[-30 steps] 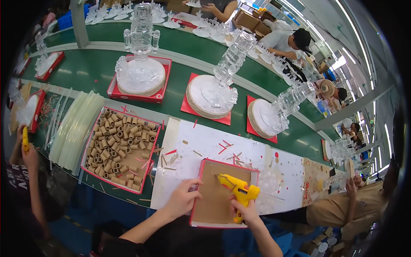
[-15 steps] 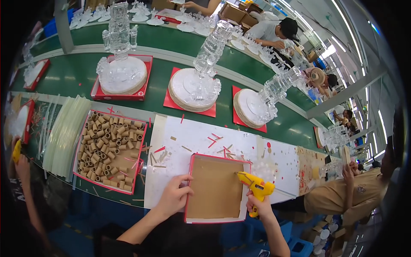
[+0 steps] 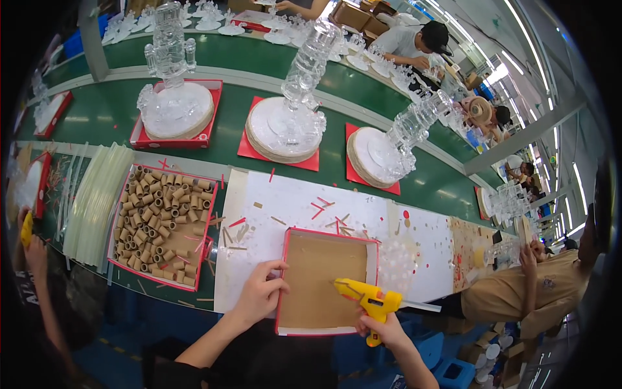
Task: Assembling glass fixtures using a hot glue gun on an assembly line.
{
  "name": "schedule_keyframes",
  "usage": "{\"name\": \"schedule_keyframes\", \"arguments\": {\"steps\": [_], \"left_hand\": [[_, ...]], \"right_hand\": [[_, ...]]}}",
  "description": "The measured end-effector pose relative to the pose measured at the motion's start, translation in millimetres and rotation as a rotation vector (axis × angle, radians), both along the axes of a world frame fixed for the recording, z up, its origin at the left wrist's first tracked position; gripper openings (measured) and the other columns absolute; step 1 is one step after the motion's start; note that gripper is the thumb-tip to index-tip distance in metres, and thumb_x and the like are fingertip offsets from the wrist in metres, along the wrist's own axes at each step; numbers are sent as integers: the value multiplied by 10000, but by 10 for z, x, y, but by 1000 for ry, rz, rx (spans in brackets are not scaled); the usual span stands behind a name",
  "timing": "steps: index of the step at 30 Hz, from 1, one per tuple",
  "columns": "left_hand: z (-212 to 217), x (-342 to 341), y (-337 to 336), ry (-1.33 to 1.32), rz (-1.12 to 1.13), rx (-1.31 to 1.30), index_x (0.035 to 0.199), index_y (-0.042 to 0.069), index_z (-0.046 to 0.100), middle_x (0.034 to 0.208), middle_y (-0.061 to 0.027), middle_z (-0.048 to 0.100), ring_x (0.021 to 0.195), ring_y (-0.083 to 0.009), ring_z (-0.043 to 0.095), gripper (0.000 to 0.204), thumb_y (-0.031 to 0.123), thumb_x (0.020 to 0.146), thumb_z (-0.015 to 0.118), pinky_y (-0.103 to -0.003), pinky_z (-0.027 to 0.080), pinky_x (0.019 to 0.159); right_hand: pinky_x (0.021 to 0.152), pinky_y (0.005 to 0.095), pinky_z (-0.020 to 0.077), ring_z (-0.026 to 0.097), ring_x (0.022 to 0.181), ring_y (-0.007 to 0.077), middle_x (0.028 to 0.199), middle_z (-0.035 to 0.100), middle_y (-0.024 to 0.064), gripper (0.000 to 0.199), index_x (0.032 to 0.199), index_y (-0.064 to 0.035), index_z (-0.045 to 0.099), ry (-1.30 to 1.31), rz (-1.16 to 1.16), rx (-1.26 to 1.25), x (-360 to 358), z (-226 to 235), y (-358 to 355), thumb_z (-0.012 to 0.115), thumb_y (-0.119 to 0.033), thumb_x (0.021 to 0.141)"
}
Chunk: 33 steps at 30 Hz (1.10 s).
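Just right of the left hand [image 3: 259,295] lay the tray [image 3: 311,292], a shallow box with red edges and a brown floor. The fingers of that hand were bent against the tray's left wall; whether they pinched it or merely touched it, I could not tell.

Nearer the tray's right wall, the right hand [image 3: 382,327] was wrapped around the grip of a yellow gun [image 3: 372,299]. Its nozzle pointed left over the tray floor — whether the tip touched the cardboard was too small to tell.

To the left of the left hand sat a red-edged bin [image 3: 188,236], mostly filled with short brown tubes [image 3: 152,223], and farther left lay a bundle of clear strips [image 3: 97,201]. Beyond both hands, a white sheet [image 3: 278,194] on the green surface [image 3: 223,146] carried red and brown scraps [image 3: 317,209].

Farther off from the hands, clear towers [image 3: 304,68] rose from round white bases [image 3: 278,129] set on red boxes or boards. Well left of the left hand, a co-worker's hand [image 3: 35,256] held another yellow tool [image 3: 26,230] — well right of the right hand stood a person in a tan shirt [image 3: 525,295].
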<state>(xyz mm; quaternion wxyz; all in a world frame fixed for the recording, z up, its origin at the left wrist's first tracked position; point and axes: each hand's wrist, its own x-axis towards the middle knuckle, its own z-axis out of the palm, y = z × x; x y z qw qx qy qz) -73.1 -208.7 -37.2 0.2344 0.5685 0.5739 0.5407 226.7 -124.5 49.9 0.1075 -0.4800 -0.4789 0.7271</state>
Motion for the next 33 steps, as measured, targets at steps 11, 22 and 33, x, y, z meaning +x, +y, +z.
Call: {"name": "schedule_keyframes", "arguments": {"steps": [11,22,33], "left_hand": [[21,57,3,-40,3,-33,743,36,650,1157,-132,554,936,-251,589,220,-148,677,550,-313,508,759],[-24,29,1,-10,11,-8,752,32,651,1168,-132,547,948,-246,590,223,-153,675,553,-305,509,750],[-7,53,14,-15,-1,-33,758,26,646,1180,-129,538,902,-228,590,226,-161,686,541,-297,505,747]], "right_hand": [[481,241,435,549,533,129,672,549,38,217,1070,-55,520,-94,25,-21,104,-7,52,627,-84,884],[774,309,534,659,862,197,962,624,89,377,1188,-23,522,-14,128,-191,-112,145,-374,682,-126,863],[511,238,446,528,562,104,753,537,27,261,1086,-43,516,-58,143,-356,43,14,-383,661,-124,884]]}}
